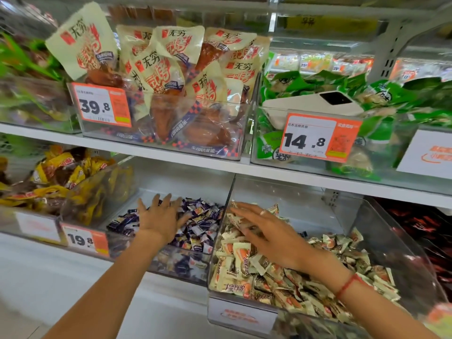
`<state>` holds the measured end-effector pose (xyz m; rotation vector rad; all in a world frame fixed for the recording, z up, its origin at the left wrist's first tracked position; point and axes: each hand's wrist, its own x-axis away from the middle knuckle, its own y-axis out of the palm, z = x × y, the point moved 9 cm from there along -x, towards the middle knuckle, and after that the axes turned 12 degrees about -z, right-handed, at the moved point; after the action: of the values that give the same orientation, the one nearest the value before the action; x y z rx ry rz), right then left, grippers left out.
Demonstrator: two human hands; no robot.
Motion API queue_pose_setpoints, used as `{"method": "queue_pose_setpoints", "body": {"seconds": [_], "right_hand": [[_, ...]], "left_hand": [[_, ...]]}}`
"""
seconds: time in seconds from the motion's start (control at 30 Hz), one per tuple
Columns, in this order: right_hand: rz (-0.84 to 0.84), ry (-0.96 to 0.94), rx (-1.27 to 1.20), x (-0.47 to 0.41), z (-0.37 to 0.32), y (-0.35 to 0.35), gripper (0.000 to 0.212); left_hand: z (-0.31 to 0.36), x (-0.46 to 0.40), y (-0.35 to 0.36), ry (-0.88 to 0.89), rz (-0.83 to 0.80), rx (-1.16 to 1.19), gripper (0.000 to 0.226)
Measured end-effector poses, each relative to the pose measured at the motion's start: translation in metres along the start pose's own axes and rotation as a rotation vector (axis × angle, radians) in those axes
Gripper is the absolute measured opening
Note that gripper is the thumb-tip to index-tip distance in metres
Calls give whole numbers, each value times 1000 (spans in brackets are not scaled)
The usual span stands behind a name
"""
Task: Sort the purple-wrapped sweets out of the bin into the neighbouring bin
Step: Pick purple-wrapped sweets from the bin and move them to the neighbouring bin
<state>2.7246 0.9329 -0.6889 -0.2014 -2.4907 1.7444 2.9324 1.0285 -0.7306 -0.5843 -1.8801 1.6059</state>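
While the left hand (160, 221) lies flat with fingers spread on the purple sweets (203, 216), perhaps levelling them, the right hand (266, 231), at its three o'clock, hovers wide over the cream sweets (247, 267), likely hunting strays; one dark wrapper (304, 233) shows there.

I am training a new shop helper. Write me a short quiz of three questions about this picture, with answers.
1. True or false: the left hand lies on the purple sweets.
2. Which price tag fronts the purple bin? A) 39.8 B) 19.8 C) 14.8
3. Fill in: the right hand is over the ____ sweets.

Key: 1 true; 2 B; 3 cream
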Motion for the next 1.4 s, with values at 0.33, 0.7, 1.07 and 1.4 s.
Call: {"method": "queue_pose_setpoints", "body": {"seconds": [0.33,0.7,1.07,1.4], "right_hand": [[134,323,28,92,98,-67,25],[-151,506,75,62,176,-40,28],[-354,614,38,26,205,13,24],[105,329,-639,69,137,-70,24]], "left_hand": [[76,175,-96,522,866,475,22],[260,49,-22,699,-121,-5,50],[237,61,-17,742,-131,25,44],[219,79,-67,735,114,630,52]]}}
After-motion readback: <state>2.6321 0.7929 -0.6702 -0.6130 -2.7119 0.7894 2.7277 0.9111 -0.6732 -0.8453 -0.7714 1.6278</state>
